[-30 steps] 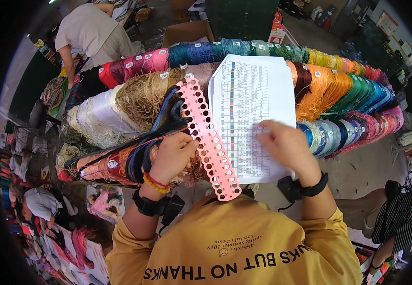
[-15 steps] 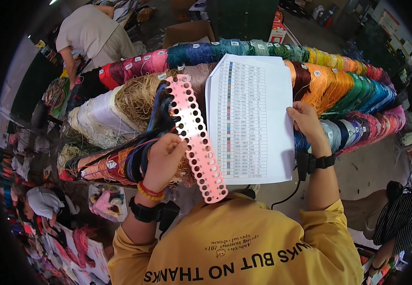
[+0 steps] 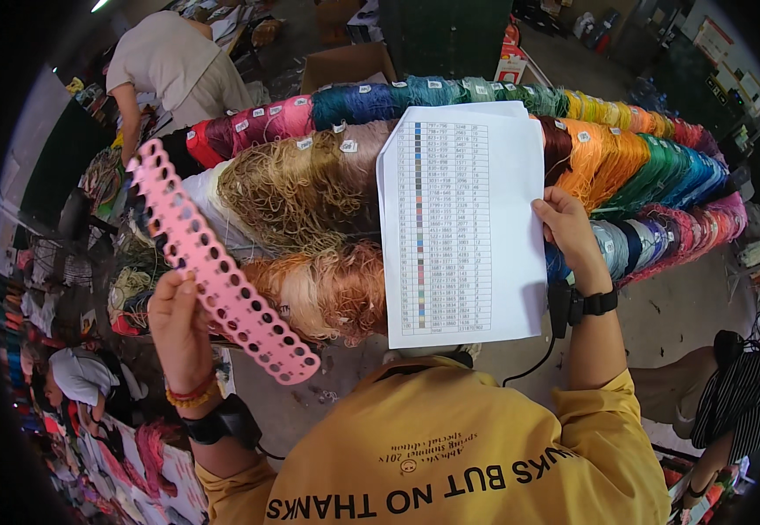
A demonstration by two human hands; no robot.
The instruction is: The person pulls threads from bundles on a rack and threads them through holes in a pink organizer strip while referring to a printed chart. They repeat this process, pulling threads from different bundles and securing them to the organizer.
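My left hand (image 3: 179, 325) is closed on a long pink thread-holder card (image 3: 228, 278) with round holes along both long edges. The card slants from upper left to lower right, above the rows of thread. Whether threads hang behind it, I cannot tell. My right hand (image 3: 570, 229) pinches the right edge of white paper sheets (image 3: 507, 236), held upright in front of me. A printed table with a column of small colour swatches covers the top sheet's left part. Behind both lie tan thread skeins (image 3: 288, 188) and orange thread skeins (image 3: 594, 157).
Long rows of thread with small white tags run across, including teal skeins (image 3: 332, 107) and pink skeins (image 3: 713, 219). A cardboard box (image 3: 349, 66) stands beyond. One person (image 3: 170, 61) bends at upper left; others are at lower left and right. A black cable (image 3: 533, 363) hangs near my right wrist.
My left hand has moved left with the pink card, which has swung away from the paper. Dark threads beside it no longer show clearly. The paper and right hand have barely shifted.
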